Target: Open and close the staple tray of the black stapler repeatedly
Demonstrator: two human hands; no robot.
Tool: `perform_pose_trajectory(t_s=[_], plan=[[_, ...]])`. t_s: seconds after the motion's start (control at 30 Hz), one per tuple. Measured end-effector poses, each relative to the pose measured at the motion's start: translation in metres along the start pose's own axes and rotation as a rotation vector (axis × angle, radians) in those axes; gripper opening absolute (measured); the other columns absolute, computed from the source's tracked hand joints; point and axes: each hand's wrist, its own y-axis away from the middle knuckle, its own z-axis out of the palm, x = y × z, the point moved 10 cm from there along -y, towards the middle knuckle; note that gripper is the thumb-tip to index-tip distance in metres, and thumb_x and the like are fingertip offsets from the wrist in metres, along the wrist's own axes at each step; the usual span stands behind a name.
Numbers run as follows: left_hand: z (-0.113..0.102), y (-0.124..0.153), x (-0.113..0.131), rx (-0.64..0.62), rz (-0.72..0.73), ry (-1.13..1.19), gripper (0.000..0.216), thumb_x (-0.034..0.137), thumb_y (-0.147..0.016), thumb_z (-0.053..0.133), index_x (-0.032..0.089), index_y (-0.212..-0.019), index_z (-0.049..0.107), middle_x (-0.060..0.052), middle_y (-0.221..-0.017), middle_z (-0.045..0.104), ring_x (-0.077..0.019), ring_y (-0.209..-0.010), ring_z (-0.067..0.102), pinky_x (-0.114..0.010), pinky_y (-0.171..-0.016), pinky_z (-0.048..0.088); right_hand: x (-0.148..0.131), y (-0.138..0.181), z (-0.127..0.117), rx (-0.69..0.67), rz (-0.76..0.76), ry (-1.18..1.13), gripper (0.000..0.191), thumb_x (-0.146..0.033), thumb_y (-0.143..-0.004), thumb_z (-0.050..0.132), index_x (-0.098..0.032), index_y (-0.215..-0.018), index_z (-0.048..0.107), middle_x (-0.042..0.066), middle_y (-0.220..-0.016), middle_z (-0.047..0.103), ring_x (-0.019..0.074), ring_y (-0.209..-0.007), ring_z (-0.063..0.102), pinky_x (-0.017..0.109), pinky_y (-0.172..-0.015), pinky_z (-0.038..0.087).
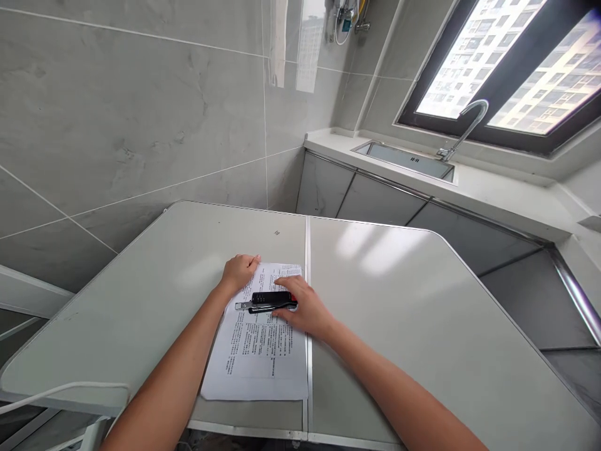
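Printed sheets of paper [253, 376] lie on the folding table, their lines of text running up and down. My left hand [239, 273] is closed at the upper left corner of the paper, with the thumb side along its far edge. Over the middle of the page, a black stapler [270, 297] points its metal nose to the left. My right hand [307, 307] wraps its fingers and thumb around the stapler's right end, where a bit of red shows. Whether the stapler touches the paper, I cannot tell.
The pale folding table [399, 313] has a metal seam down its middle. A white cable [66, 387] loops by the near left edge. Beyond the table are a counter with a sink [408, 160], a tap [469, 125] and a window. A grey tiled wall [141, 113] stands at left.
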Motion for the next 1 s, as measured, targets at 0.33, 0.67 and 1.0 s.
perform_pose_trajectory(t_s=[0.33, 0.67, 1.0], plan=[[-0.046, 0.019, -0.007, 0.385, -0.043, 0.416, 0.058, 0.048, -0.1, 0.045, 0.021, -0.05, 0.039, 0.0, -0.048, 0.038, -0.0158, -0.05, 0.037, -0.033, -0.059, 0.024, 0.001, 0.007, -0.04, 0.321, 0.084, -0.032, 0.024, -0.027, -0.086, 0.076, -0.027, -0.11, 0.072, 0.005, -0.095, 0.073, 0.023, -0.085, 0.066, 0.036, -0.072, 0.055], [0.046, 0.04, 0.056, -0.169, -0.464, 1.929, 0.036, 0.042, -0.106, 0.043, 0.013, -0.105, 0.065, -0.02, -0.116, 0.072, -0.0263, -0.104, 0.072, -0.039, -0.09, 0.058, -0.013, 0.016, -0.011, 0.244, -0.244, 0.491, 0.039, -0.014, -0.102, 0.05, -0.034, -0.132, 0.066, 0.006, -0.126, 0.072, 0.0249, -0.105, 0.067, 0.045, -0.089, 0.049], [0.046, 0.034, 0.047, -0.118, -0.464, 2.044, 0.021, 0.01, -0.099, 0.049, 0.006, -0.097, 0.069, -0.019, -0.104, 0.076, -0.0231, -0.102, 0.075, -0.034, -0.096, 0.06, -0.043, 0.022, -0.005, 0.419, -0.457, 0.885, 0.031, -0.011, -0.1, 0.06, -0.026, -0.126, 0.067, 0.003, -0.116, 0.077, 0.0182, -0.09, 0.067, 0.037, -0.082, 0.044]])
